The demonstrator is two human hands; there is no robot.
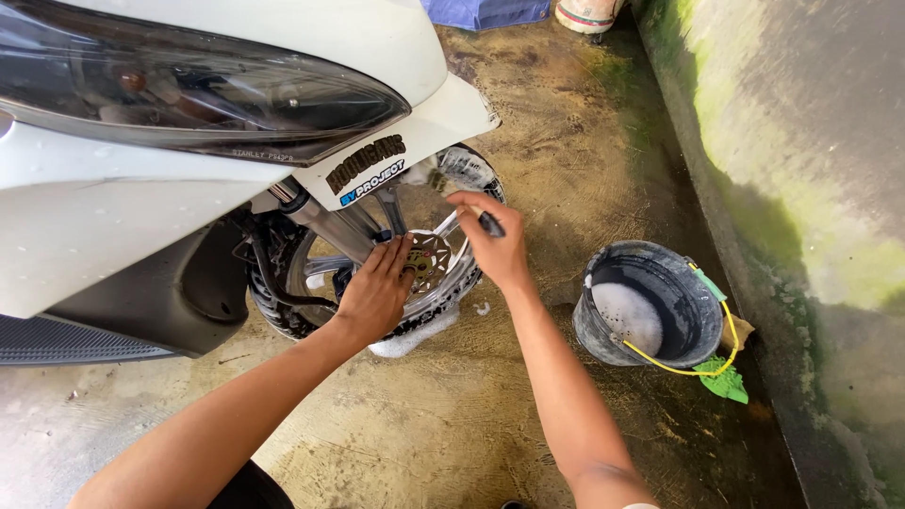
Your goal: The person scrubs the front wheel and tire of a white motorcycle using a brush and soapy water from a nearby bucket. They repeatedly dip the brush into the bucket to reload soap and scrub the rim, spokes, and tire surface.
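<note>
A white scooter's front wheel (452, 170) stands on wet concrete, with a silver rim and a brake disc (432, 259) at its hub. My left hand (377, 292) lies flat against the rim and disc, fingers spread upward. My right hand (488, 247) reaches in from the right and grips a small brush with a dark handle (491, 224), its head pointed into the spokes. Soap foam (410, 339) clings under the tyre.
A black bucket (650, 311) with soapy water and a yellow handle stands to the right, a green cloth (726, 380) beside it. A mossy concrete wall (801, 188) runs along the right. The scooter's white fairing and headlight (189, 94) overhang the left.
</note>
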